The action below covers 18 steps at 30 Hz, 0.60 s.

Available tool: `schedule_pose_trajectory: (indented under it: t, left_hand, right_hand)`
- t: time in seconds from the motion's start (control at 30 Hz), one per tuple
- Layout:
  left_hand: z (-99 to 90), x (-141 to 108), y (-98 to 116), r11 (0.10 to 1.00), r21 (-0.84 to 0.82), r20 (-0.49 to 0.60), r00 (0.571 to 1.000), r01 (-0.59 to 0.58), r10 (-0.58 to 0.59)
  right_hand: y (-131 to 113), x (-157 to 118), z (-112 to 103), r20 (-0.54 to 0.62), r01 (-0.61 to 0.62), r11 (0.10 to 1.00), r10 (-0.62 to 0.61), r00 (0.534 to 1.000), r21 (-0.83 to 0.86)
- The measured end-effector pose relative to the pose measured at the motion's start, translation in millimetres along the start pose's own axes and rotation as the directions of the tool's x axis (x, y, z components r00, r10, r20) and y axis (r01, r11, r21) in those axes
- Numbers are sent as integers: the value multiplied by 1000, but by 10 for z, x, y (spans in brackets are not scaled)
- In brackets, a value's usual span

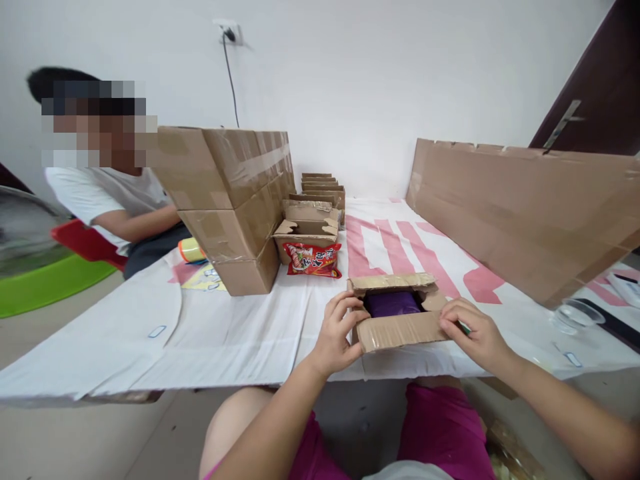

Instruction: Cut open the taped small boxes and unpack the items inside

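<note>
An opened cardboard box (405,333) lies at the table's front edge, its flaps spread and a purple item (393,304) inside. My left hand (339,333) grips the box's left side, fingers on the upper rim and thumb low by the front flap. At the right end of the front flap, my right hand (470,330) pinches the cardboard between thumb and fingers. Just behind and to the left, a red printed food packet (313,260) leans against another open cardboard box (306,230).
Stacked taped cartons (245,233) stand left of centre. A row of open boxes (323,190) runs back to the wall. On the right are a large cardboard panel (515,213), a clear plastic container (577,313) and a dark flat object (613,327). A person sits at the left.
</note>
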<state>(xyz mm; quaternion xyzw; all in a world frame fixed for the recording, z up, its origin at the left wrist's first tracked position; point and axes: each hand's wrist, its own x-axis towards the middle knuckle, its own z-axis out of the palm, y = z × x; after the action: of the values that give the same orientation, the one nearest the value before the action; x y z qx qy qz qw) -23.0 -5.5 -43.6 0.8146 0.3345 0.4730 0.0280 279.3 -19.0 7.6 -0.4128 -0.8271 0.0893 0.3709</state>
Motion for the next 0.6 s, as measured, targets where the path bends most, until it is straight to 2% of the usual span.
schedule_pose_trajectory:
  t: [0.1, 0.2, 0.3, 0.4, 0.53, 0.6]
  left_hand:
    - [-8, 15, 25, 994, 105, -56, 998, 26, -20]
    - [-15, 38, 9, 995, 97, 47, 998, 32, -37]
    - [-8, 53, -34, 999, 12, 128, 991, 46, -47]
    - [8, 54, -62, 998, -18, 104, 993, 57, -54]
    - [19, 45, -58, 999, -35, 85, 996, 39, -35]
    - [20, 42, -52, 999, -43, 74, 997, 25, -22]
  right_hand:
    - [-8, 21, 9, 41, 70, 993, -66, 997, -99]
    - [-11, 79, -17, 94, 99, 984, -85, 992, -150]
    - [7, 173, -42, 74, 79, 983, -68, 995, -164]
    - [24, 280, -41, 48, 63, 972, -53, 997, -227]
    - [21, 385, -52, 188, 56, 971, -11, 982, -232]
    - [48, 401, -93, 201, 34, 977, 10, 980, -213]
